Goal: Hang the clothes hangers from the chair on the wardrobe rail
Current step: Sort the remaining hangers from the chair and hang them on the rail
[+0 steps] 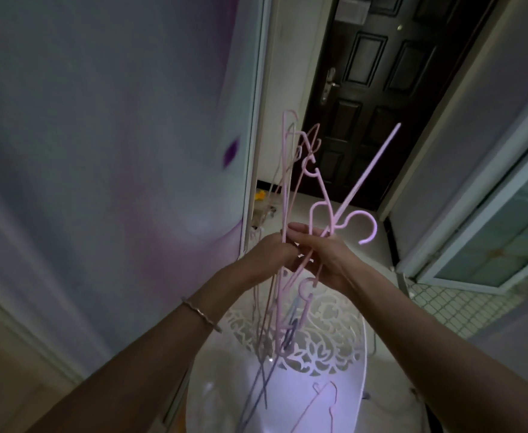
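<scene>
While both sets of fingers (300, 228) are clamped on a tangled bundle of hangers (291, 195), the left hand (269, 254) and right hand (322, 254) hold it above the white chair (328, 348), where one more hanger (317, 404) lies. Best to free one hook without shaking the rest loose. No wardrobe rail is in view.

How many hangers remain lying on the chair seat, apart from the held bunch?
1 pink hanger lies on the white chair seat. The tangled bunch is held by the left hand and right hand; it may hide others.
</scene>
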{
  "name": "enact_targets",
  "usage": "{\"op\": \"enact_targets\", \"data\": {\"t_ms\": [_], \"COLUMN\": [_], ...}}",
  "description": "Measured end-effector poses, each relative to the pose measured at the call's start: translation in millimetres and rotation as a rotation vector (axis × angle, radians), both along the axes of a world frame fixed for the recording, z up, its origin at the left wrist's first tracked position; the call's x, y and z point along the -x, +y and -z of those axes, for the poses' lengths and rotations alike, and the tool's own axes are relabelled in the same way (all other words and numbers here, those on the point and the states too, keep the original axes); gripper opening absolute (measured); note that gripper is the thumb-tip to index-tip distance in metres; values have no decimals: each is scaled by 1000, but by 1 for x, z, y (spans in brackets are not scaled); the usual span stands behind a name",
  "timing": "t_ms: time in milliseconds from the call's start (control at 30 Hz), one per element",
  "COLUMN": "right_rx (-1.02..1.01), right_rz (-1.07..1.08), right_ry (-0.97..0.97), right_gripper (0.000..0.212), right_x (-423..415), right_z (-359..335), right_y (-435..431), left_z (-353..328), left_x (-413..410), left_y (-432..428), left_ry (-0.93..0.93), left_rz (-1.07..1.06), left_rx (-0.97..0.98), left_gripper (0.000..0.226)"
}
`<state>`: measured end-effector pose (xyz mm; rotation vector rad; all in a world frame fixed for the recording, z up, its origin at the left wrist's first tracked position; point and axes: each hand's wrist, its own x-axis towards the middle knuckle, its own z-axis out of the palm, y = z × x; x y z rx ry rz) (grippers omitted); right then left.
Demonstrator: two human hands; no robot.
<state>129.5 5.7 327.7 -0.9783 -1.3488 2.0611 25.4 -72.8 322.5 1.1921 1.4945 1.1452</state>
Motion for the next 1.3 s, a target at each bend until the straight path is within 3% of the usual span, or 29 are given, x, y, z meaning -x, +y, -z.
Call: {"op": "enact_targets", "data": {"t_ms": [67, 167, 367, 467, 600, 833, 967, 1167, 1233, 1300], "right_rx": [10, 53, 27, -45, -113, -175, -341, -816, -785, -704], "right_rz": [10, 45, 92, 106, 79, 42, 27, 588, 496, 251], "right_ry": [19, 101, 16, -36, -94, -153, -232, -187, -331, -415], "right_gripper": [23, 6, 26, 20, 31, 31, 35, 16, 22, 36], "right_x": [0, 1, 4, 0, -6, -20, -38, -106, -126, -134], "right_z": [-7, -13, -27, -32, -37, -48, -56, -28, -4, 20], "right_y": [2, 4, 3, 2, 3, 3, -5, -31, -32, -29], "left_z": [-6, -5, 3, 4, -6, -17, -34, -54, -61, -69], "left_x": [-1, 1, -1, -2, -9, -25, -29, -28, -28, -29], "left_y": [0, 4, 14, 19, 23, 28, 28, 40, 43, 43], "left_ry": [-82, -59, -287, -394, -509, -541, -532, -605, -620, -631], "left_rz": [-10, -68, -326, -332, -283, -380, -398, -399, -379, -382], "left_rx": [-10, -31, 0, 85, 191, 171, 153, 111, 94, 82], "left_gripper": [31, 30, 17, 30, 31, 35, 31, 31, 29, 29]}}
